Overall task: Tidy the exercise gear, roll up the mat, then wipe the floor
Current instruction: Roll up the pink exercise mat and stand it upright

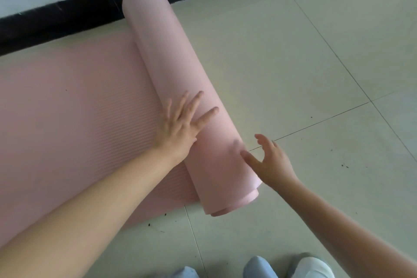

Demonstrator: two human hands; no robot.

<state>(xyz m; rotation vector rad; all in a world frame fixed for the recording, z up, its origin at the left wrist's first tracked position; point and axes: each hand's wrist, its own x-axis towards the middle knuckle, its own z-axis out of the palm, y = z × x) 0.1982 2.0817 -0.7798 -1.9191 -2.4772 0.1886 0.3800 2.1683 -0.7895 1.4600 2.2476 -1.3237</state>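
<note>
A pink exercise mat lies on the tiled floor, partly rolled. Its roll (171,67) runs from the black skirting down to the near edge, and the flat ribbed part (74,101) spreads to the left. My left hand (182,124) presses on the roll's left side with straight, spread fingers. My right hand (269,160) is at the roll's right side near its lower end, fingers spread, thumb touching the roll. The layered end of the roll (234,205) faces me.
Pale floor tiles (304,56) extend to the right, with dark specks of dirt (344,166) here and there. A black skirting band (67,16) runs along the wall at the top. My shoes (259,266) show at the bottom edge.
</note>
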